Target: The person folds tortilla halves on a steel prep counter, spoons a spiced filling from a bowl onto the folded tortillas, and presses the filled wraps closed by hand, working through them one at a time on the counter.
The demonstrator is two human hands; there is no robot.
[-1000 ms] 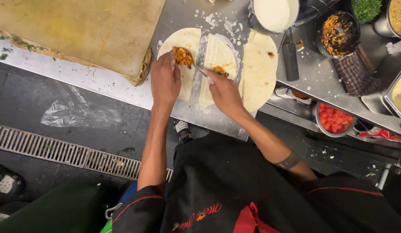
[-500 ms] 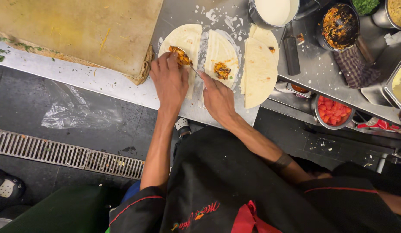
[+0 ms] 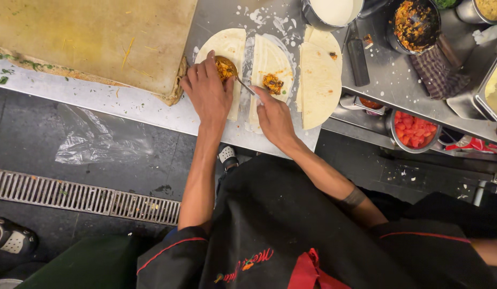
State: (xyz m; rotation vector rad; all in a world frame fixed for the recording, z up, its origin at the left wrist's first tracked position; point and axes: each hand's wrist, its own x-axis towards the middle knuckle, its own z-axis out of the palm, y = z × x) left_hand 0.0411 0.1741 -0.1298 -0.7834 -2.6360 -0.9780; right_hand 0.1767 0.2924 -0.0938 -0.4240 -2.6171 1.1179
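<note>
Three flour tortillas lie side by side on a steel counter [image 3: 152, 104]. My left hand [image 3: 208, 91] rests on the left tortilla [image 3: 227, 45], fingers spread beside its orange filling. My right hand [image 3: 274, 116] holds a spoon [image 3: 232, 72] whose bowl, loaded with orange filling, sits over the left tortilla. The middle tortilla [image 3: 267, 59] carries a small heap of the same filling. The right tortilla [image 3: 319, 80] is nearly bare.
A worn wooden cutting board [image 3: 93, 37] lies to the left. At the back stand a pot of white sauce [image 3: 334, 12] and a pan of orange filling [image 3: 414, 24] on a checked cloth. A bowl of chopped tomato [image 3: 414, 131] sits lower right. A floor drain grate [image 3: 71, 195] runs below.
My right hand has brought the spoon from the middle tortilla across to the left one. My left hand stayed on the left tortilla, and the view moved closer.
</note>
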